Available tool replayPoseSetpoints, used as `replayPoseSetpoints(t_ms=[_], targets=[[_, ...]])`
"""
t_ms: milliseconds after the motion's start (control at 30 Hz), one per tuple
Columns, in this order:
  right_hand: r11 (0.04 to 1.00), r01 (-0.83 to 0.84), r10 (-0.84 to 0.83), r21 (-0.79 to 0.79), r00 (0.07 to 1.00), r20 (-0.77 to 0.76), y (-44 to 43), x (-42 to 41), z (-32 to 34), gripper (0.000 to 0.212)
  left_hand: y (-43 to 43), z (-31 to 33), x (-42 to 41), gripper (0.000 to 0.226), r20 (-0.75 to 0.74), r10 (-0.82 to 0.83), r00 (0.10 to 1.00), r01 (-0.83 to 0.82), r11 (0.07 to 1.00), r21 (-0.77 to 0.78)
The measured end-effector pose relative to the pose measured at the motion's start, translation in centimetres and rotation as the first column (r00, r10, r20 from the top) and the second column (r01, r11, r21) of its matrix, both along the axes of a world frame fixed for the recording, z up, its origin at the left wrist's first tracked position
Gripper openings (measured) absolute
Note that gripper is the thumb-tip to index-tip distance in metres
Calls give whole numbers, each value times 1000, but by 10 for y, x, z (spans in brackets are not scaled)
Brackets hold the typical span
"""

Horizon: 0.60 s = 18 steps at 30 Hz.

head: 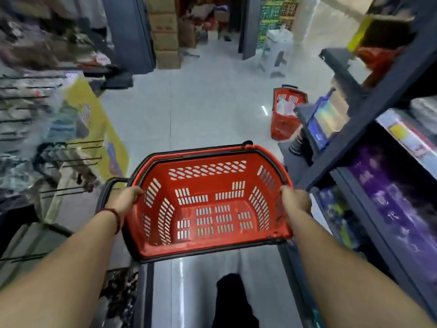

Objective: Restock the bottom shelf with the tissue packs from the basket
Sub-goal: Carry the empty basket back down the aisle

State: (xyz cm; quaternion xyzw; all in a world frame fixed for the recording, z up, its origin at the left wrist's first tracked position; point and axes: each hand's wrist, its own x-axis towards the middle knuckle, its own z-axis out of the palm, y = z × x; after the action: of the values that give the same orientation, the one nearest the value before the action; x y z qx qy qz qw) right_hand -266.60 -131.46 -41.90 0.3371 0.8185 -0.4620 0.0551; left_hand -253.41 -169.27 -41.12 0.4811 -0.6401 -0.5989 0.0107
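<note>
Left hand (pixel 127 200) and right hand (pixel 295 200) each curl over an opposite side rim of the red basket (pixel 201 247). This balanced two-handed hold carries it level above the floor (pixel 201 102). Its interior shows no tissue packs. A second basket (pixel 282 129), on the floor by the far end of the shelving (pixel 354 143), holds whitish goods too blurred to identify.

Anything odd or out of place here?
The basket gripped by the left hand and right hand is empty: no tissue packs show in it. A second basket sits on the aisle floor ahead, holding something white.
</note>
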Motion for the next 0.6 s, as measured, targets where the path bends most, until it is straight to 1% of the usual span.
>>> replayPoseSetpoints(t_ms=[33, 67, 100, 167, 200, 233, 267, 300, 333, 367, 400, 433, 467, 567, 600], targets=[[999, -30, 29, 23, 999, 28, -11, -30, -20, 39, -8, -20, -25, 31, 44, 30, 999, -32, 998, 48], [997, -68, 66, 32, 996, 67, -20, -63, -50, 41, -21, -47, -50, 44, 98, 61, 993, -70, 993, 92], [996, -88, 85, 23, 991, 107, -26, -97, -84, 46, -35, -79, -73, 51, 134, 96, 986, -111, 987, 116], [992, -122, 112, 35, 973, 204, -36, -161, -153, 58, -56, -133, -115, 41, 206, 138, 969, -163, 981, 109], [993, -116, 111, 7, 967, 230, -41, -189, -189, 55, -63, -153, -135, 36, 252, 167, 953, -194, 977, 87], [996, -81, 86, -32, 969, 233, -50, -212, -209, 46, -63, -162, -157, 31, 279, 198, 940, -224, 973, 63], [996, -77, 86, -48, 966, 245, -59, -233, -224, 37, -67, -176, -177, 27, 297, 212, 931, -234, 971, 41], [993, 0, 32, -118, 964, 264, -69, -252, -231, 31, -70, -190, -197, 26, 307, 199, 931, -218, 975, 29], [984, 33, 20, -177, 956, 293, -82, -268, -237, 26, -77, -210, -214, 23, 318, 203, 926, -220, 975, 18], [981, 41, 18, -191, 955, 297, -90, -286, -257, 18, -84, -228, -229, 18, 323, 231, 918, -245, 970, 2], [979, 82, -18, -188, 947, 319, -98, -303, -281, 8, -92, -250, -244, 16, 339, 262, 904, -271, 962, -19], [977, 115, -49, -181, 942, 333, -103, -317, -305, 5, -99, -273, -259, 18, 347, 267, 899, -274, 961, -30], [976, 119, -51, -183, 938, 342, -109, -330, -329, 6, -105, -295, -272, 25, 362, 259, 895, -267, 963, -30], [970, 130, -53, -206, 937, 345, -127, -357, -392, 12, -132, -373, -306, 60, 341, 229, 912, -256, 966, 35], [969, 139, -62, -206, 938, 341, -127, -364, -415, 17, -140, -397, -315, 65, 363, 200, 910, -236, 970, 56]])
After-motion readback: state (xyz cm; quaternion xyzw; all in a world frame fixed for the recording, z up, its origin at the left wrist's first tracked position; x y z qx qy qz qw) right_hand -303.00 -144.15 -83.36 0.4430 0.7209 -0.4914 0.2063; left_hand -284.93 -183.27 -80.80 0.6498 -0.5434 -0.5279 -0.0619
